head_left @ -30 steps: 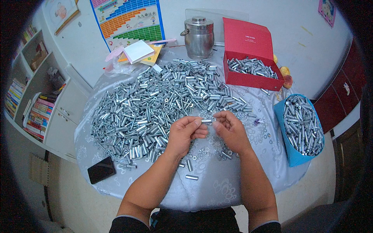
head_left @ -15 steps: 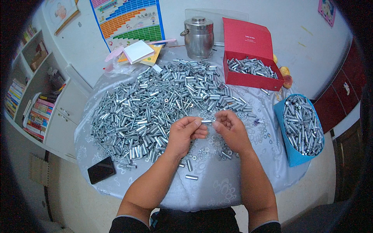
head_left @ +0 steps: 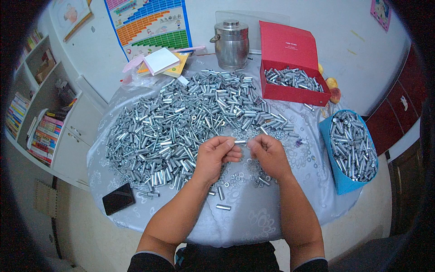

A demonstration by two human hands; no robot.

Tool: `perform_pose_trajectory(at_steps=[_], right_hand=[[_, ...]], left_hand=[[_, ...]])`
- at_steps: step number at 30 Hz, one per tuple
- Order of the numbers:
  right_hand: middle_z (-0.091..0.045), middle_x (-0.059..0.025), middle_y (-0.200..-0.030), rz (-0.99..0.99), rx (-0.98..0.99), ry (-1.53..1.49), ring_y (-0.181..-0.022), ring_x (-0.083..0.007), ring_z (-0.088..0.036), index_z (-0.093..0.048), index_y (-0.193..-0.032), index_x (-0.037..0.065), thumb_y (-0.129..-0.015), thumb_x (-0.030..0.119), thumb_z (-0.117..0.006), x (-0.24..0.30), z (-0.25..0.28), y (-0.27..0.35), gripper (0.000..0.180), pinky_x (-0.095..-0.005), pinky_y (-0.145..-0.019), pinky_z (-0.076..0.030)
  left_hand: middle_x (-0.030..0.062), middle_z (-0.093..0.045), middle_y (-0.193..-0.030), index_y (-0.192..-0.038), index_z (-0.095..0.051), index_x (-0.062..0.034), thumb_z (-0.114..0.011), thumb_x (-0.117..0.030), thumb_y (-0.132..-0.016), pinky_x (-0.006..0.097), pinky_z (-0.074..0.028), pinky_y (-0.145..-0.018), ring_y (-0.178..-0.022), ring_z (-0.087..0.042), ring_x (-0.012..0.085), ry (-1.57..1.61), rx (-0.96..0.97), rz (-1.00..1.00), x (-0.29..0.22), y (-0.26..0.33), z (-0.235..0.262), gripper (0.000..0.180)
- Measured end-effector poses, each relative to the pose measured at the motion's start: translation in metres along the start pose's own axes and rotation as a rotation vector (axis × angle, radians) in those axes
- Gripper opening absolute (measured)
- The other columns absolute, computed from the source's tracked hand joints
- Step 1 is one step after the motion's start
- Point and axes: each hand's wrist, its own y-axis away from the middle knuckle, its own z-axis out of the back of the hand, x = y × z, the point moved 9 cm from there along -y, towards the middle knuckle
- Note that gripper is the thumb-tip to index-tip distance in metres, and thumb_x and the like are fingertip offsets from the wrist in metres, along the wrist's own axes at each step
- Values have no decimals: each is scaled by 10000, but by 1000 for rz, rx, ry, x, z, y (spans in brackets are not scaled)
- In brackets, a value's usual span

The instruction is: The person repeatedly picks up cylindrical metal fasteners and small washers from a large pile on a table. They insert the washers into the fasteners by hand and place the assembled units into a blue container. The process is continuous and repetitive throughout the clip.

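My left hand (head_left: pixel 213 156) pinches a short shiny metal sleeve (head_left: pixel 240 142) between thumb and fingers, holding it level above the table. At the sleeve's right end is my right hand (head_left: pixel 267 152), thumb and fingers pressed together; whatever they grip is too small to make out. Just left of and beyond my hands spreads a large heap of silver sleeves and bolts (head_left: pixel 167 131). Small ring washers (head_left: pixel 235 178) lie scattered beneath and between my hands. Two loose sleeves (head_left: pixel 223 207) rest closer to me.
A red lidded box (head_left: pixel 294 93) of metal pieces stands far right, and a blue bin (head_left: pixel 337 170) full of them at right. A metal canister (head_left: pixel 232 45) and notebooks (head_left: pixel 161 61) sit at the back. A black phone (head_left: pixel 118 199) lies near the left edge.
My right hand's fingers have drawn together at the sleeve's right end, moving slightly down and left. My left hand stays in place with the sleeve.
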Motion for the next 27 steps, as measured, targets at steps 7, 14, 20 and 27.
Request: perform_pose_trajectory(at_steps=[7, 14, 20, 27], right_hand=[[-620, -42, -814, 63, 58, 54, -709, -104, -572, -605, -1031, 0, -957, 205, -589, 4, -7, -1, 219, -257, -623, -466], [-612, -29, -801, 75, 34, -140, -701, -91, -566, -610, -985, 8, -948, 155, -598, 5, -6, -2, 151, -248, -629, -471], [-624, -25, -835, 107, 64, -228, -739, -95, -579, -628, -988, 3, -909, 77, -640, 9, -8, -1, 109, -250, -668, -485], [-663, -45, -875, 148, 30, -203, -783, -98, -609, -641, -1000, -1, -893, 77, -661, 17, -2, 5, 134, -250, -691, -497]], left_hand=[[141, -700, -879, -1060, -640, 29, -619, -100, -929, 302, -595, -651, -735, -696, 200, 10, -4, 8, 1, -1, 2, 185], [144, -703, -935, -1082, -637, 37, -621, -61, -921, 307, -597, -717, -797, -703, 203, -7, 38, -2, 2, -1, -2, 189], [144, -702, -944, -1099, -634, 31, -617, -73, -928, 308, -597, -722, -802, -702, 203, -53, 67, -49, 1, 0, -5, 201], [147, -699, -926, -1097, -633, 26, -598, -72, -930, 321, -597, -702, -768, -696, 208, 14, -4, 4, 2, -2, -1, 197]])
